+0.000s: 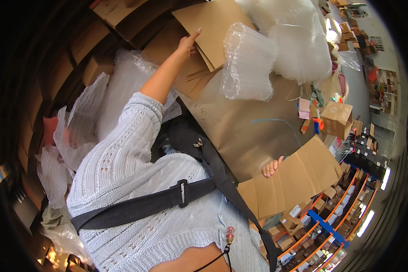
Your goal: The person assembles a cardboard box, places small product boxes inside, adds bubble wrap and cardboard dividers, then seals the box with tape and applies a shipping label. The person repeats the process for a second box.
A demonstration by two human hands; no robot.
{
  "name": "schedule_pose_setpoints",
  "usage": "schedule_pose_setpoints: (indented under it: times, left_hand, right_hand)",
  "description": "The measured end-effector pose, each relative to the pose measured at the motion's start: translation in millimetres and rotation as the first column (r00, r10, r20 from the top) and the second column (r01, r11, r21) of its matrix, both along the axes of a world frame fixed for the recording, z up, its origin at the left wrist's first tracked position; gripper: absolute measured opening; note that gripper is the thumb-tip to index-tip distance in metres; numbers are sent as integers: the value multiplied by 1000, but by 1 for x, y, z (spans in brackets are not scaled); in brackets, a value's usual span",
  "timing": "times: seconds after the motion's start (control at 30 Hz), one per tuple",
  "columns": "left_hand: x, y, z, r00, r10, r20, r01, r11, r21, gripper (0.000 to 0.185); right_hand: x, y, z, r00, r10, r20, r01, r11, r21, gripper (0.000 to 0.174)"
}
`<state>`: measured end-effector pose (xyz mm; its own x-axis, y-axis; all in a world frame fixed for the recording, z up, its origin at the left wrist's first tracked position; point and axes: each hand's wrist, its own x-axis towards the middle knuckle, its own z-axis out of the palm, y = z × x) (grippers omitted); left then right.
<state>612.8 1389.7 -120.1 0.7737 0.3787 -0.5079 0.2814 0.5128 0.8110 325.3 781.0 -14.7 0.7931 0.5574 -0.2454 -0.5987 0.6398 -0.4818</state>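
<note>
My left hand (188, 45) reaches out at the upper left and grips the edge of a flat brown cardboard sheet (214, 30). More cardboard sheets (190, 80) lie just below and beside it. At the right, my right hand (271, 167) holds a creased, flattened cardboard piece (289, 180) by its edge; only the fingers show, and the rest is hidden behind the board. Between the hands stretches the brown surface of a worktable (238, 136). A clear bubble-wrap pouch (248, 63) rests on it near the cardboard sheet.
A large bundle of clear plastic wrap (297, 44) sits at the table's far side. A cardboard box (336, 117), a tape dispenser (318, 125) and a blue strap (270, 120) are farther right. Bubble wrap (117, 91) lies at the left. Loaded shelves (329, 227) stand at the lower right.
</note>
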Motion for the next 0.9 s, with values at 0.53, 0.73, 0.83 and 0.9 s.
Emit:
schedule_pose_setpoints:
  times: [0.53, 0.73, 0.83, 0.9]
  left_hand:
    - [-97, -78, 273, 799, -109, 591, -545, 285, 789, 24]
    - [-171, -135, 335, 320, 178, 931, -328, 942, -68, 37]
    - [-196, -189, 348, 129, 95, 987, 45, 994, -101, 40]
    - [-222, -232, 353, 264, 109, 958, 209, 963, -168, 39]
  right_hand:
    - [-110, -38, -40, 902, -429, -55, 428, 903, -25, 66]
    - [-157, -3, 26, 597, -800, 59, 635, 426, -644, 66]
    - [-216, -38, 51, 425, -849, 313, 744, 131, -655, 60]
    - [-289, -104, 73, 581, -766, 273, 755, 633, 171, 35]
